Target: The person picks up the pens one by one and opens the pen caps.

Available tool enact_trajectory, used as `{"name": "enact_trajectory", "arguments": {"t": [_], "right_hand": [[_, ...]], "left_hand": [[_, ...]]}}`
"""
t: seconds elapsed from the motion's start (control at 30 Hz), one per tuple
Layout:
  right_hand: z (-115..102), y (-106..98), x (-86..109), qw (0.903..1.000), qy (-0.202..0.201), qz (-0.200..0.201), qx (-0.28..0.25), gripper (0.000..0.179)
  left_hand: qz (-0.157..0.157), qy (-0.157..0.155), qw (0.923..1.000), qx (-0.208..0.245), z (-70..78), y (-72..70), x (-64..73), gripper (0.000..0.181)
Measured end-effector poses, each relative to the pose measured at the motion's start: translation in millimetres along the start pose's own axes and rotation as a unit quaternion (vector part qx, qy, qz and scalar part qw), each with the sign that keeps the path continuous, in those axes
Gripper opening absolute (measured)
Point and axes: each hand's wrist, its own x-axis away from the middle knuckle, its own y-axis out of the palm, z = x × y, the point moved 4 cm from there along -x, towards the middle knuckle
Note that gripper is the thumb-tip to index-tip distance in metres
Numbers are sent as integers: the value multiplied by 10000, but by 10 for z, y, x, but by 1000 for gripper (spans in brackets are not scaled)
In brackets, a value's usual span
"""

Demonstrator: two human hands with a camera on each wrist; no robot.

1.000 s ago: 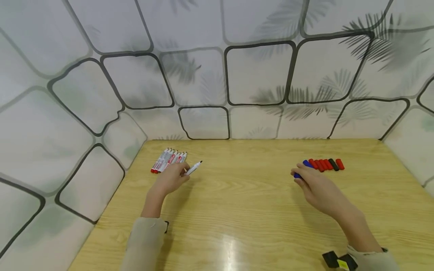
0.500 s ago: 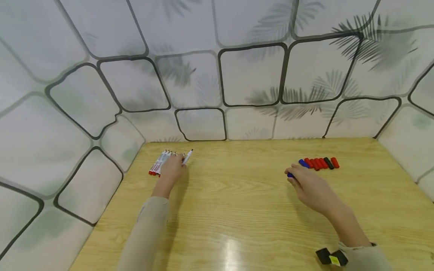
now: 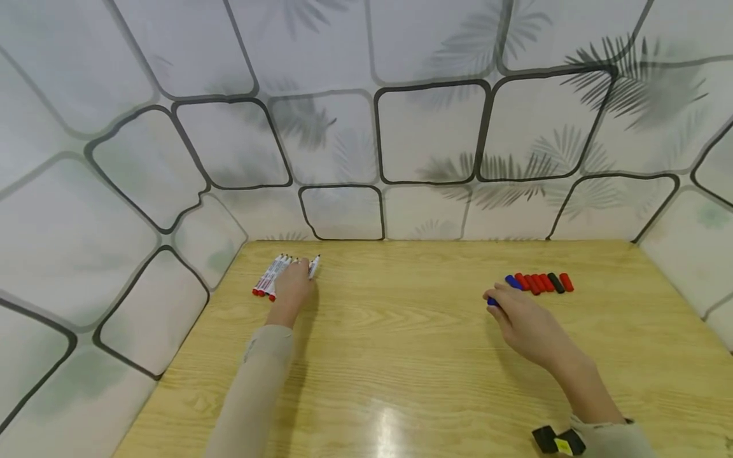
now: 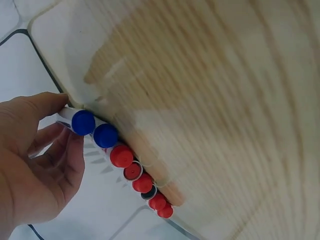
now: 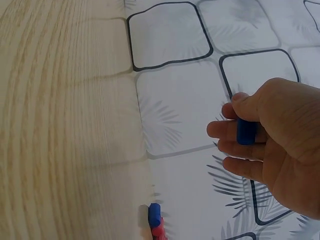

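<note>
At the table's back left, my left hand (image 3: 294, 284) pinches a white marker (image 3: 314, 266) at the right end of a row of white markers (image 3: 266, 277). In the left wrist view this marker shows a blue end (image 4: 83, 122), close beside another blue-ended marker (image 4: 106, 135). Thumb and fingers lie on either side of its barrel. My right hand (image 3: 529, 324) holds a blue marker cap (image 5: 246, 131) between thumb and fingers above the table. Behind that hand, a row of caps starts with a blue cap (image 3: 513, 282), then several red caps (image 3: 539, 283) and a black cap (image 3: 555, 282).
The light wood table (image 3: 389, 356) meets a patterned wall covering (image 3: 435, 133) at the back and on both sides. A black strap piece with a yellow patch (image 3: 558, 441) is by the right sleeve at the front.
My left hand has carried the marker left and back, turning it to line up with the row. The right hand still holds the blue cap and has shifted only slightly.
</note>
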Motion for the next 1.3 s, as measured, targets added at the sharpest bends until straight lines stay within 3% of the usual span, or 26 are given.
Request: {"name": "enact_trajectory", "arguments": {"t": [0.3,0.5,0.73,1.03,1.3], "right_hand": [[4,-1,-4,9999,76,1,-69,20],[39,3,19,9998,167,-23,-115,20],[128,-22,18,9988,406,-38,-277,18],[279,94,19,9956,630,-32,-694,24],[408,53,100,9932,921,-69,-703,27]], "left_hand": [[129,-182,9997,-58,-54,25,-4,26],[240,-110,9996,-54,-38,48,-5,26],[67,-200,9997,-83,-95,78,-26,32],[-117,-252,9996,24,-207,47,30,41],[71,-143,9994,317,-150,-1,75,43]]}}
